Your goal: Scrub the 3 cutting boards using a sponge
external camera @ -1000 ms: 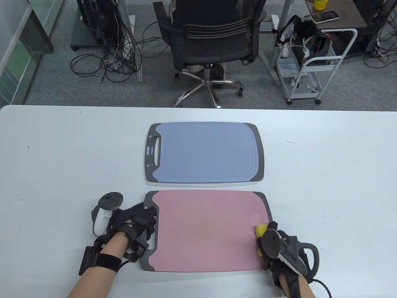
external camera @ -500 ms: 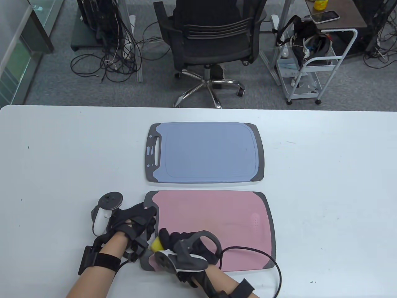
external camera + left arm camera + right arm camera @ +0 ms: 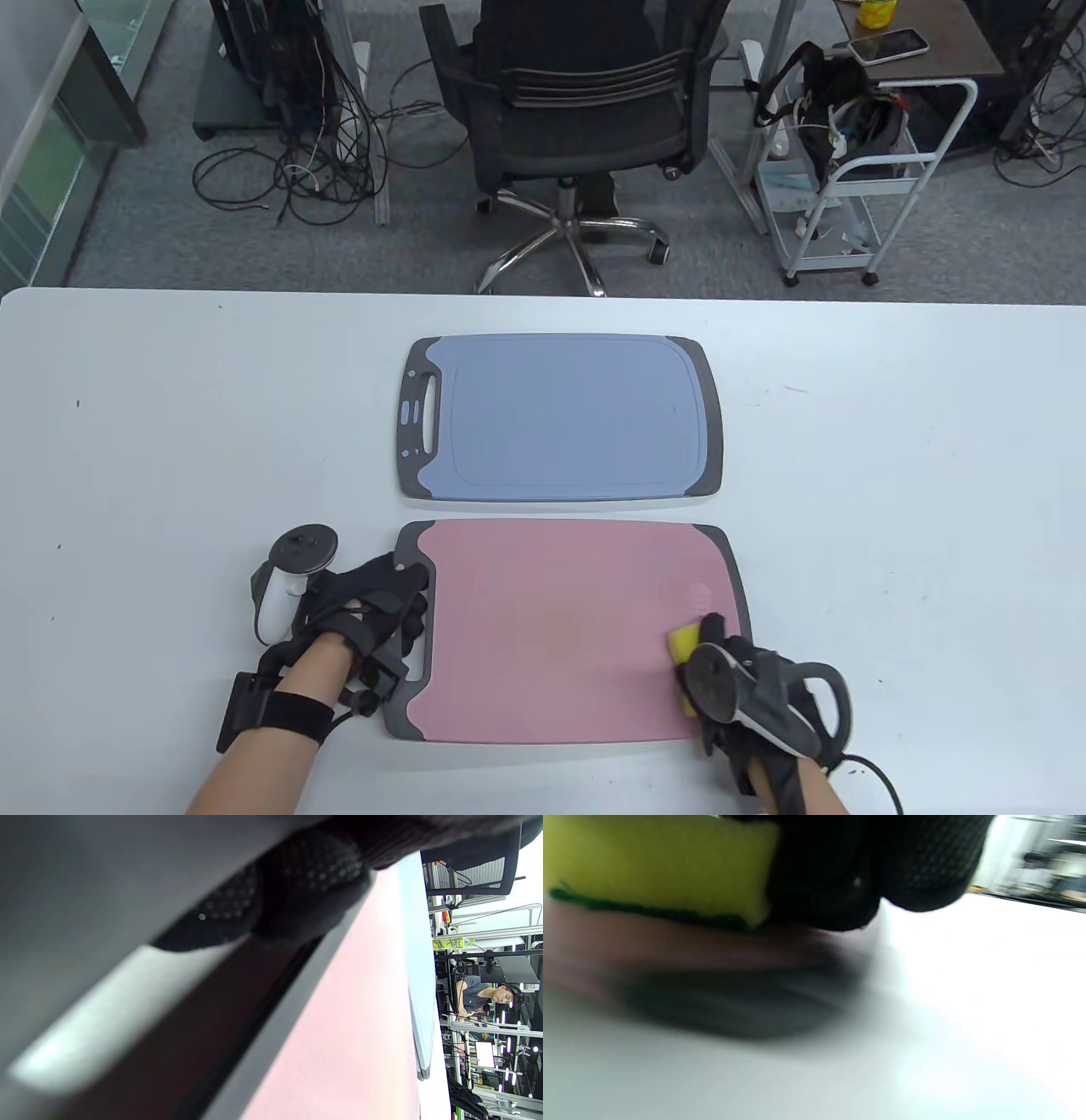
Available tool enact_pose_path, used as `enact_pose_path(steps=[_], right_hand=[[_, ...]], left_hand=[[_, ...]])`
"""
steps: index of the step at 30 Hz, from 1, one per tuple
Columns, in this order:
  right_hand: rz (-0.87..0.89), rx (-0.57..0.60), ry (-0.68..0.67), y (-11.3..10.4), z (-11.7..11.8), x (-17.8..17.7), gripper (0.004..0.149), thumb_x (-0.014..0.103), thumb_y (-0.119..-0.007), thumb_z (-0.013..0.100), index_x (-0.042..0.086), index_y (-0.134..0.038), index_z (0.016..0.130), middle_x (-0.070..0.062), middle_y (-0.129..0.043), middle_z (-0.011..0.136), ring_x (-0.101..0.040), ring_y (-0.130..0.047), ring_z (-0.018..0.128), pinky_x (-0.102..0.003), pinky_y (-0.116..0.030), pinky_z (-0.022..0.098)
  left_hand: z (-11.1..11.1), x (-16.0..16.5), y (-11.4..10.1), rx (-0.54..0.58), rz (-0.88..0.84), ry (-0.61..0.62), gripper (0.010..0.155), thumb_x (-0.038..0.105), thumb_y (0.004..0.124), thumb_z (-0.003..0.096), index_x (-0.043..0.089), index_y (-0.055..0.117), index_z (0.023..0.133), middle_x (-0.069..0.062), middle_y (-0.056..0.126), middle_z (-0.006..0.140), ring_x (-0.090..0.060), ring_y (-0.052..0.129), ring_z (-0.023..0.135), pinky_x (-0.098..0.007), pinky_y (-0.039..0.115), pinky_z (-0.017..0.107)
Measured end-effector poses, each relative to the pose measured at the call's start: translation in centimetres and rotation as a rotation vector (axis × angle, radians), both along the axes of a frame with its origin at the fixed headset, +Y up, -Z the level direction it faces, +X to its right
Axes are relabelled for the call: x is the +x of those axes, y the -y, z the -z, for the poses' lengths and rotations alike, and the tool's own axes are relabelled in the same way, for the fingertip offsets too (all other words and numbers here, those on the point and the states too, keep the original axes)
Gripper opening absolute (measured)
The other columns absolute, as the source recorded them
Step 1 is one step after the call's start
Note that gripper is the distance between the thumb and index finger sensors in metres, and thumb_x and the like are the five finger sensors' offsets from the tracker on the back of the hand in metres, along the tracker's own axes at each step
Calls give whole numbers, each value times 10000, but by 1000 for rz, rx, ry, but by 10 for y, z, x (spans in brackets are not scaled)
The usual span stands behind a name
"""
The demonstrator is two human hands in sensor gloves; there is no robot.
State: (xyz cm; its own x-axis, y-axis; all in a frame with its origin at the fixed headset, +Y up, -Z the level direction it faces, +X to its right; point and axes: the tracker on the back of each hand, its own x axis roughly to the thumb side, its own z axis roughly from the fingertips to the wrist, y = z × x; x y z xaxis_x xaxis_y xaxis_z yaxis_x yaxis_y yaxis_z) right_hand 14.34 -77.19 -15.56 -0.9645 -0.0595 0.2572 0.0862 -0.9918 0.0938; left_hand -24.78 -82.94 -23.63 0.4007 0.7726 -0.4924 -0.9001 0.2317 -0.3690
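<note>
Sponge [image 3: 684, 643] sits on the pink cutting board's [image 3: 560, 628] near right corner, the right hand [image 3: 747, 688] gripping it. Left hand [image 3: 373, 611] clasps the board's left handle; blue cutting board [image 3: 568, 416] lies just beyond.

Beyond the white table [image 3: 170, 407], a black office chair [image 3: 577, 110], tangled cables [image 3: 288, 170] and a white cart [image 3: 857, 178] occupy grey carpet [image 3: 407, 246].

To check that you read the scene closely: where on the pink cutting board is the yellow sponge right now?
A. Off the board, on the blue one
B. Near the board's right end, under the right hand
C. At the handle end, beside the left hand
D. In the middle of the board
B: the table view shows the yellow sponge under the right hand near the right end of the pink cutting board, far from the left hand at the handle.
</note>
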Motion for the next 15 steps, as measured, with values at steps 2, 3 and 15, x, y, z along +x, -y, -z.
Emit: enact_pose_path(steps=[2, 3, 15], right_hand=[[40, 15, -162, -2, 0, -59, 726, 565, -709, 475, 93, -649, 1022, -86, -885, 638, -138, -936, 395, -388, -839, 376], [41, 19, -254, -4, -4, -98, 727, 568, -709, 474, 92, -649, 1020, -86, -883, 632, -134, -937, 391, -387, -839, 376], [-54, 25, -304, -6, -13, -119, 719, 591, -674, 472, 165, -608, 1047, -37, -873, 676, -126, -939, 416, -377, -841, 392]], left_hand=[[0, 0, 0, 0, 1, -1, 510, 510, 760, 563, 122, 751, 893, 42, 984, 616, -1, 1104, 310, -269, 1029, 246], [0, 0, 0, -1, 0, -1, 506, 507, 760, 566, 122, 750, 893, 40, 985, 615, -1, 1104, 311, -269, 1029, 247], [0, 0, 0, -5, -11, -2, 510, 503, 765, 566, 113, 752, 893, 32, 986, 617, -11, 1107, 313, -279, 1030, 248]])
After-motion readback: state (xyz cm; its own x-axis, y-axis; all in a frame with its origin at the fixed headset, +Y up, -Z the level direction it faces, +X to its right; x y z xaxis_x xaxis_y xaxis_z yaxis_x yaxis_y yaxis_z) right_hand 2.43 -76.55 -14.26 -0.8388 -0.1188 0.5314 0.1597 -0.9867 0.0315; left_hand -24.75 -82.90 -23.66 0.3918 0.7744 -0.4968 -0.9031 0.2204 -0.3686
